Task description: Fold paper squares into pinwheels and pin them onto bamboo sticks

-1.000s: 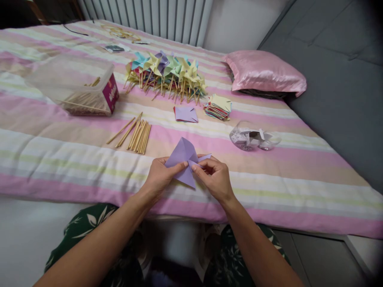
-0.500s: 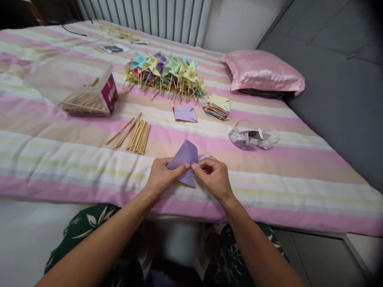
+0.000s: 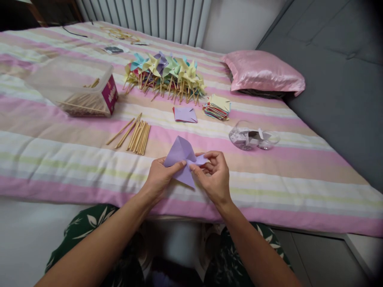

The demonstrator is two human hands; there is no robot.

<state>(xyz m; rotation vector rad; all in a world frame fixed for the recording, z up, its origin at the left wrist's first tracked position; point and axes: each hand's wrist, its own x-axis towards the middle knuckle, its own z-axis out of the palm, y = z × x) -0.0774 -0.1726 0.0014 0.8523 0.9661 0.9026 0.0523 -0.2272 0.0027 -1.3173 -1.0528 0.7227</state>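
Note:
My left hand (image 3: 161, 173) pinches a purple paper pinwheel (image 3: 181, 153) near its middle, thumb on top. One corner of the paper stands up at the far side and another points down toward me. On the right, my right hand (image 3: 214, 173) has its thumb near the centre and its fingers round the right-hand flap. Part of that flap is hidden by the fingers. Just beyond the hands lies a small stack of purple slit paper squares (image 3: 184, 114), with red edges showing beneath. Several wooden sticks (image 3: 139, 137) lie to the left.
Finished pinwheels (image 3: 167, 71) are heaped farther back. A clear plastic box (image 3: 74, 85) holds more sticks at left. A taller stack of coloured squares (image 3: 217, 107) sits near clear containers with small boxes (image 3: 247, 137). A pink pillow (image 3: 263, 71) lies on the striped bed cover (image 3: 287, 171).
The paper has shifted slightly left and its upright corner has turned left. My right fingers have lifted and opened a little around the right flap, which shows more.

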